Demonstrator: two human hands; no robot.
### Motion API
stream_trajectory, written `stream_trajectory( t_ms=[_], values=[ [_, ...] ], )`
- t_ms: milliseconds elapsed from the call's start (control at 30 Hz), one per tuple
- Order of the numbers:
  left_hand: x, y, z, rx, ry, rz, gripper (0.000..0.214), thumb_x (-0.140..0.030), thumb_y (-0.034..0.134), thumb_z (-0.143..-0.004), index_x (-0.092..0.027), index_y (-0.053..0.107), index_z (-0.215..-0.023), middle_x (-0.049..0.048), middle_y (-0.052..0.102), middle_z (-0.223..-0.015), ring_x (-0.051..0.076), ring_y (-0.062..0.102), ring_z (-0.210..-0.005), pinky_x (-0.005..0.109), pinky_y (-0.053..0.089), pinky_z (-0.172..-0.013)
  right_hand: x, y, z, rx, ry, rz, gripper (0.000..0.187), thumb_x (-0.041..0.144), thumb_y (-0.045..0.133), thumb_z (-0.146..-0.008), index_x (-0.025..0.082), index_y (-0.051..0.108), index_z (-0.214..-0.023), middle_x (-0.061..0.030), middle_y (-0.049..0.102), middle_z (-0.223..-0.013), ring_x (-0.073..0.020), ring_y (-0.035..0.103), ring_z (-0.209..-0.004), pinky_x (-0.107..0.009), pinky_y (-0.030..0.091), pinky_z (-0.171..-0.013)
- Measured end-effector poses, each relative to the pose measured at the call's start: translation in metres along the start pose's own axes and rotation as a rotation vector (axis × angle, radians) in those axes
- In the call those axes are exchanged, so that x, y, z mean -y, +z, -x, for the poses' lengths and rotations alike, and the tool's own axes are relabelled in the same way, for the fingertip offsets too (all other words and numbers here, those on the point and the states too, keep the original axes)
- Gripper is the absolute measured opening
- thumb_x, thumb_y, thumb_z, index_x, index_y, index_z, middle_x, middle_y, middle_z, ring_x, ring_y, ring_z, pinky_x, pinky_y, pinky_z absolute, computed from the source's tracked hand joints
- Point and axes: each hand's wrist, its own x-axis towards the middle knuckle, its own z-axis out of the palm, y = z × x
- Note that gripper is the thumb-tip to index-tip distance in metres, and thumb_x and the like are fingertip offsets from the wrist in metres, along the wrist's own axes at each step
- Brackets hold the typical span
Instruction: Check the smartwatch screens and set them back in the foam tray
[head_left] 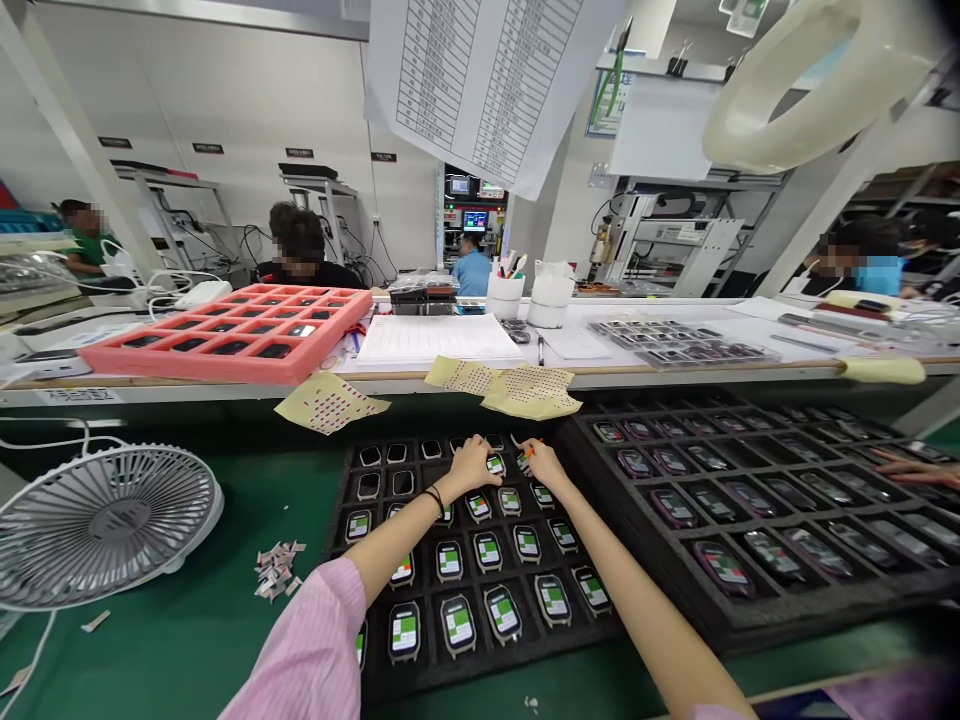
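While the left hand and the right hand are being held close together over the upper end of a black foam tray, the left grip is being kept open, its fingers lying on a smartwatch unit with a green-and-white screen label. The right grip is being closed on a small orange item, too small to be identified. The tray is being carried at the lower middle of the frame by a green-topped worktop, with rows of such units being held in its pockets. A pink striped sleeve is being worn on the left arm, and a black bracelet is being worn at the left wrist. To the right, a second foam tray of units is being reached across by a co-worker's hand at the frame edge. At the left, a white desk fan is being stood beside scattered paper scraps. Higher up, yellow sticker sheets are being draped over the edge of a rear worktop, where a pink tray is being kept at upper left.
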Motion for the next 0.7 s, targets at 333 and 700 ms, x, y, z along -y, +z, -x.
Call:
stream_trajectory(
  t_ms=[333, 700],
  values=[
    [0.005, -0.048, 0.050, 0.054, -0.120, 1.015, 0.009, -0.019, 0.057, -0.083, -0.015, 0.053, -0.090, 0.0146, 0.066, -0.112, 0.017, 0.067, -0.099, 0.017, 0.052, -0.064, 0.000, 0.001, -0.004, 0.074, 0.090, -0.429, 0.033, 0.031, 0.056, -0.091, 0.016, 0.055, -0.120, -0.0092, 0.058, -0.120, -0.0223, 0.061, -0.101, -0.043, 0.052, -0.083],
    [0.026, -0.074, 0.095, -0.074, -0.159, 1.490, 0.028, -0.004, 0.070, -0.067, -0.013, 0.061, -0.092, 0.0142, 0.069, -0.104, 0.012, 0.067, -0.081, 0.013, 0.044, -0.054, 0.078, 0.010, 0.053, 0.421, -0.162, -0.813, 0.029, 0.028, 0.069, -0.076, 0.016, 0.061, -0.102, -0.0018, 0.064, -0.068, -0.0145, 0.063, -0.056, -0.022, 0.042, -0.043]
  ],
)
